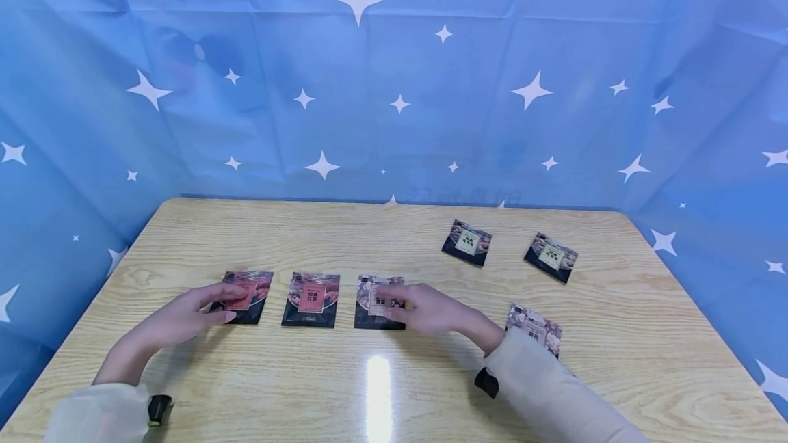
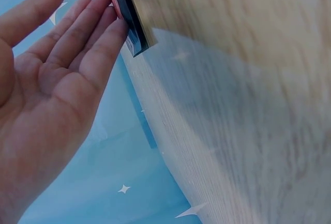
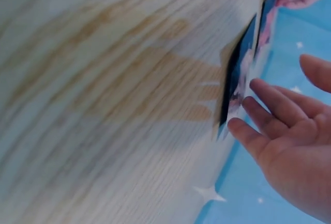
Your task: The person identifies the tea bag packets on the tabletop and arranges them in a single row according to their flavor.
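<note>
My left hand (image 1: 185, 316) reaches over the leftmost red-labelled tea sachet (image 1: 261, 286). Its fingertips touch the sachet's face, and the fingers are nearly straight in the left wrist view. In the same row lies a second red-labelled tea sachet (image 1: 311, 301), between the two hands. Over the row's right end, a pale floral tea sachet (image 1: 369, 321) is partly covered by my right hand (image 1: 434, 307). The right wrist view shows that hand's fingers (image 3: 269, 125) spread and extended, with their tips right at this sachet's surface.
Two dark tea sachets with pale green labels lie farther back, one (image 1: 466, 243) left of the other (image 1: 550, 257). Another floral sachet (image 1: 534, 328) is partly hidden by the right sleeve (image 1: 548, 388). Behind the wooden table (image 1: 277, 224) hangs a blue star-patterned cloth (image 1: 369, 122).
</note>
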Available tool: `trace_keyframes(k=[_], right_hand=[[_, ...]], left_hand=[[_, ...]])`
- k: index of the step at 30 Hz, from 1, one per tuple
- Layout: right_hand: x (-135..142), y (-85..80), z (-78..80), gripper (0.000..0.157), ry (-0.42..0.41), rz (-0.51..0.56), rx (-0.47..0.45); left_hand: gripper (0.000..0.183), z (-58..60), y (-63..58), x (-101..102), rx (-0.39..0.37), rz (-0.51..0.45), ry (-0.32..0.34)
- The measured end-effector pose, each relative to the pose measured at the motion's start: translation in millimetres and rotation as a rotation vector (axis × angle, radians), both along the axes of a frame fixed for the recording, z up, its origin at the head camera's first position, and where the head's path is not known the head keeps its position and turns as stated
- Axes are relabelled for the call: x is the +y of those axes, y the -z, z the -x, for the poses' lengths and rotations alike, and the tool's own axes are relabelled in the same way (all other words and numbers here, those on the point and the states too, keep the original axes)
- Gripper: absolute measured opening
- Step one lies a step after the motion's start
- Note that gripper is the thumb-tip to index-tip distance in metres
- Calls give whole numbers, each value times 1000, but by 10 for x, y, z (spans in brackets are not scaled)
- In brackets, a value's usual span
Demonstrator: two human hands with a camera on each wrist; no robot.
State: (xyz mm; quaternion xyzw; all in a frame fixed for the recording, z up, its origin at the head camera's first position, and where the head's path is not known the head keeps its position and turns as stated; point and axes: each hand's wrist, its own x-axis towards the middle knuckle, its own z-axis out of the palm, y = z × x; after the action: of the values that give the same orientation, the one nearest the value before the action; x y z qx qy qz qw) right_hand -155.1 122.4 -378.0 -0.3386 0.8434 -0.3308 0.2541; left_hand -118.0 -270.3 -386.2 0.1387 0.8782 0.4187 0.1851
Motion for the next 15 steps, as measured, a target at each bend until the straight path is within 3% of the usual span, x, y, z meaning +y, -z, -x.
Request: trace_keyframes(k=[7, 15], right_hand=[[125, -112, -24, 47, 35, 22, 12], [507, -161, -38, 48, 97, 49, 18]], left_hand=[[49, 13, 14, -4, -14, -2, -3], [49, 7, 11, -6, 0, 11, 7]])
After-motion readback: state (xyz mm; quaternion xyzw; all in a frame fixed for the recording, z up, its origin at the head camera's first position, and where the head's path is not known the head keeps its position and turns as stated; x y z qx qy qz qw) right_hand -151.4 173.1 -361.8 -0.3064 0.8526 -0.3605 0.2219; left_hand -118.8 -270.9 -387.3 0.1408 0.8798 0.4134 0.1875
